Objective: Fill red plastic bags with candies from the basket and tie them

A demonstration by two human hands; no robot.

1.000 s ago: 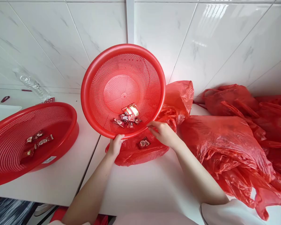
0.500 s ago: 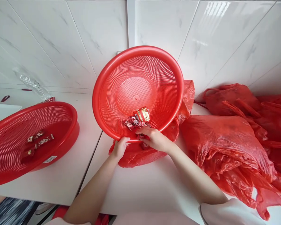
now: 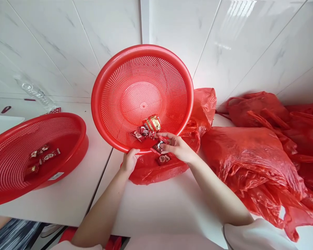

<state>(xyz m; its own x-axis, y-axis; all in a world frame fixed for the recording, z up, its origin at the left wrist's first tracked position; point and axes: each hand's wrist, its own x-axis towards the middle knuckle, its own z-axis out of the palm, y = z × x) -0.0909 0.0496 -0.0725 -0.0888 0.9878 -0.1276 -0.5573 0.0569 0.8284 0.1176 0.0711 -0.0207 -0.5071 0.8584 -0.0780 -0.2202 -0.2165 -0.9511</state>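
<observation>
A round red mesh plastic basket [image 3: 142, 52] is tilted toward me over a red plastic bag [image 3: 148, 173]. My left hand [image 3: 130, 160] grips its near rim, thumb over the edge. Several small wrapped candies [image 3: 146, 132] lie low inside, along with a larger gold-and-red packet [image 3: 153, 122]. My right hand [image 3: 176, 147] is at the near right rim, its thumb and fingers closed on a dark red wrapped candy [image 3: 158, 147]. Just below the rim, another wrapped candy [image 3: 163, 159] shows against the bag.
A second red basket [image 3: 70, 166] with several wrapped candies stands at left. Behind it lies a clear plastic bottle [image 3: 36, 93]. Filled red plastic bags [image 3: 250, 149] crowd the right side. A tiled wall [image 3: 224, 52] rises behind. Part of another person [image 3: 13, 234] shows at lower left.
The tilted basket has shifted left and slightly up, my left hand moving with it. My right hand has drawn a little right, and the candy in its fingers now shows clearly.
</observation>
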